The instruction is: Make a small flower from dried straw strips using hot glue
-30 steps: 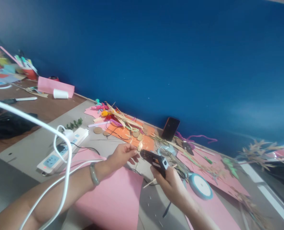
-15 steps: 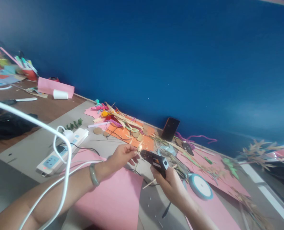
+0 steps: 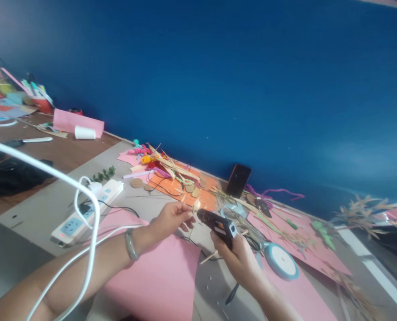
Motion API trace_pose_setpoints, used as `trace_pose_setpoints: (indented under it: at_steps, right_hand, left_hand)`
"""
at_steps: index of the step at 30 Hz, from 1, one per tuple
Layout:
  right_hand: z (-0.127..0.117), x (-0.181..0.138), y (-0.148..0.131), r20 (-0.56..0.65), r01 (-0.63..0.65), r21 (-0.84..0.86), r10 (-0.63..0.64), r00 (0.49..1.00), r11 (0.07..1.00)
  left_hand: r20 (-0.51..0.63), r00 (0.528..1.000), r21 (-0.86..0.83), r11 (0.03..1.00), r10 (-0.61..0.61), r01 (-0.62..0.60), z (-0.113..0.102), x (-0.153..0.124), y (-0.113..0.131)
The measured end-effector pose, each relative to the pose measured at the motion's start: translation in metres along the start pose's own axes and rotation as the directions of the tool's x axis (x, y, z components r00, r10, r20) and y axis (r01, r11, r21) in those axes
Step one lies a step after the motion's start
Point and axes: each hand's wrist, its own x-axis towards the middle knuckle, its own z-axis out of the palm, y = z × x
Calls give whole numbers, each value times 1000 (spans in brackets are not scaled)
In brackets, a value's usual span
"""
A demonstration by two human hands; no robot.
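My left hand (image 3: 170,217) is pinched shut on a small pale straw piece (image 3: 196,205), held just above the table. My right hand (image 3: 240,258) grips a black glue gun (image 3: 218,224), its nozzle pointing left and almost touching the straw piece. A thin wooden stick (image 3: 209,256) pokes out under my right hand. A green bangle (image 3: 131,244) sits on my left wrist. Pink paper (image 3: 158,276) lies beneath both hands.
A white power strip (image 3: 84,211) with white cables lies at the left. Craft scraps cover an orange sheet (image 3: 171,183). A dark phone (image 3: 238,179) leans on the blue wall. A ribbon spool (image 3: 280,260) lies right of my hand. Pen cups stand far left.
My hands have barely moved; the glue gun nozzle and the straw piece stay close together. The view has shifted very slightly.
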Motion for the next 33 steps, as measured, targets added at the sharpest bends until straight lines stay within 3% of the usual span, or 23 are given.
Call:
trace_pose_setpoints:
  at_steps: [33]
  right_hand:
    - [8, -2, 13, 7, -34, -24, 34, 999, 999]
  left_hand:
    - [-20, 1000, -2, 1000, 6, -6, 2, -1, 2]
